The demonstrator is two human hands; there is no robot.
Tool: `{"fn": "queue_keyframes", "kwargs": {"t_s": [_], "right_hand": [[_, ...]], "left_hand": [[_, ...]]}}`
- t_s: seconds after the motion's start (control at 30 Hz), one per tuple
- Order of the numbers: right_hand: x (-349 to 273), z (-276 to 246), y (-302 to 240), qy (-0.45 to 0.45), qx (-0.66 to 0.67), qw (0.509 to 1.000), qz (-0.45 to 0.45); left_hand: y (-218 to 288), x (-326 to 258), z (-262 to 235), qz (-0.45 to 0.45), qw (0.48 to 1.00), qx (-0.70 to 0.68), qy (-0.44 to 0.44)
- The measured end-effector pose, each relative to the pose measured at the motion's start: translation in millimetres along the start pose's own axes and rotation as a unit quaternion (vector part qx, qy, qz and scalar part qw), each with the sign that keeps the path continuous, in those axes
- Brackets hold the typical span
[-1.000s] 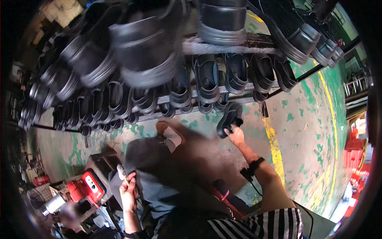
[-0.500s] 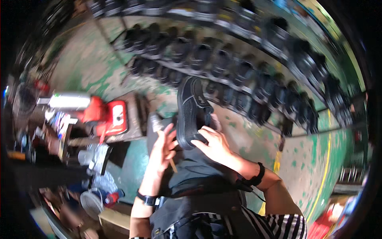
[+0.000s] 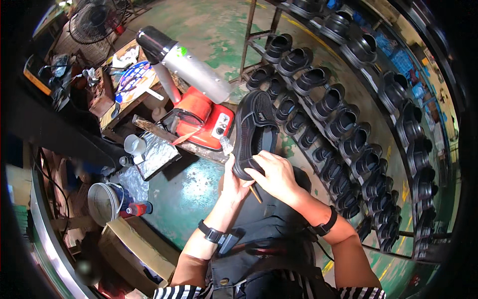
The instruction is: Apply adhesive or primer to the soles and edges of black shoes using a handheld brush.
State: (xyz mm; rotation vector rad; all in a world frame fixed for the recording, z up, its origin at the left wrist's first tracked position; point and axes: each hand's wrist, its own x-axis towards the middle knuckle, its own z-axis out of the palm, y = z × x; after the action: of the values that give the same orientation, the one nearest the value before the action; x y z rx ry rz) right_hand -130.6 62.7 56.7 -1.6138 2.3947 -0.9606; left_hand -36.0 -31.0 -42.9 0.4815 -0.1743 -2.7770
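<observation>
A black slip-on shoe (image 3: 247, 132) with a ribbed sole edge is held in front of me, toe pointing away and opening facing right. My right hand (image 3: 273, 172) grips it at the heel, fingers reaching into the opening and thumb on the outside. Close along the shoe's left side, my left hand (image 3: 234, 182) is closed on a brush (image 3: 256, 193). Its pale bristle end shows above the fist and its thin wooden handle slants down beneath the hand. Whether the bristles touch the shoe I cannot tell.
Beyond the shoe, a red heater (image 3: 204, 124) with a silver barrel sits on a wooden bench. Racks of black shoes (image 3: 343, 122) fill the right. A plastic cup (image 3: 135, 145) stands on a foil-covered box; a bucket (image 3: 103, 203) and cardboard box (image 3: 142, 244) are at lower left.
My view has swung left, bringing the heater close to the shoe. My left hand, fingers spread around the brush before, has closed and come against the shoe's side. The right hand keeps its hold.
</observation>
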Motion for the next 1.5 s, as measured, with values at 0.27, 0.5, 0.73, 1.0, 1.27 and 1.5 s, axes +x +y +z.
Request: {"fn": "queue_keyframes", "kwargs": {"t_s": [0.27, 0.5, 0.73, 1.0, 1.27, 1.5], "right_hand": [[26.5, 6.5, 4.8, -0.025, 0.147, 0.989, 0.003], [70.6, -17.4, 131.2, 0.28, 0.436, 0.806, 0.287], [87.4, 8.4, 175.5, 0.142, 0.808, 0.512, 0.255], [105.7, 0.1, 155.1, 0.22, 0.755, 0.531, 0.315], [112.0, 12.5, 166.1, 0.241, 0.729, 0.542, 0.342], [133.0, 28.4, 173.4, 0.246, 0.69, 0.566, 0.378]], "left_hand": [[18.4, 6.2, -3.0, 0.019, 0.998, -0.054, 0.026], [32.1, 1.4, 17.6, -0.042, 0.994, -0.085, -0.05], [43.6, 13.8, 25.3, -0.226, 0.938, -0.208, -0.159], [57.4, 30.1, 11.5, -0.174, 0.956, -0.208, -0.114], [61.4, 35.1, -1.9, -0.162, 0.961, -0.216, -0.06], [60.0, 45.4, -25.9, -0.105, 0.981, -0.16, 0.029]]}}
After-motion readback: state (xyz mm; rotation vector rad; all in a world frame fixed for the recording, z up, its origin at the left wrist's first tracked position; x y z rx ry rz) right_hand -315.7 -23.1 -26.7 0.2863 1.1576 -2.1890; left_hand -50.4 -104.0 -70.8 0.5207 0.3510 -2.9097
